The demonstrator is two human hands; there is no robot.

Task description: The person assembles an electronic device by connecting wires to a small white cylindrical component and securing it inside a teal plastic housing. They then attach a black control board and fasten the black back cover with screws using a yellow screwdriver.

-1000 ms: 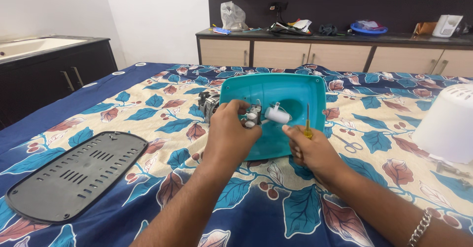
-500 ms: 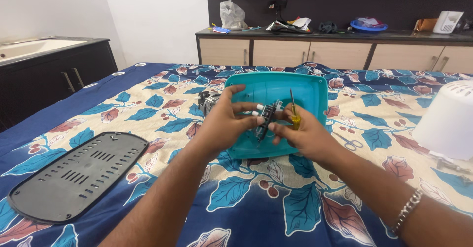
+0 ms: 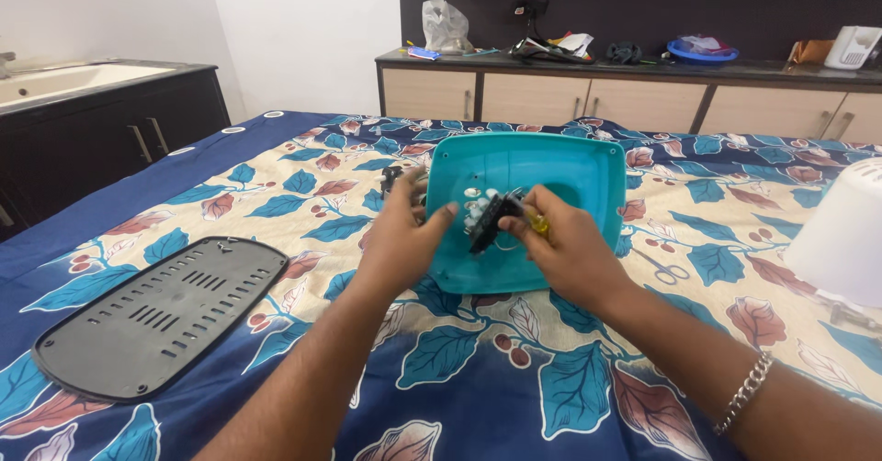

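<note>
A teal plastic housing lies hollow side up on the leaf-patterned bedsheet. My right hand pinches a small black switch block with white knobs over the housing, and keeps a yellow-handled screwdriver tucked in the same fingers. My left hand has its fingers spread at the housing's left edge and holds nothing; its fingertips reach toward a metal motor just beyond that edge.
A black vented plate lies at the left on the bed. A white plastic cover stands at the right, with small scissors between it and the housing. A cluttered sideboard runs along the back; a dark sink cabinet is far left.
My left hand has let go of the black switch block and spread open toward the housing's left edge. My right hand now holds the block alone, with the screwdriver tipped down from upright.
</note>
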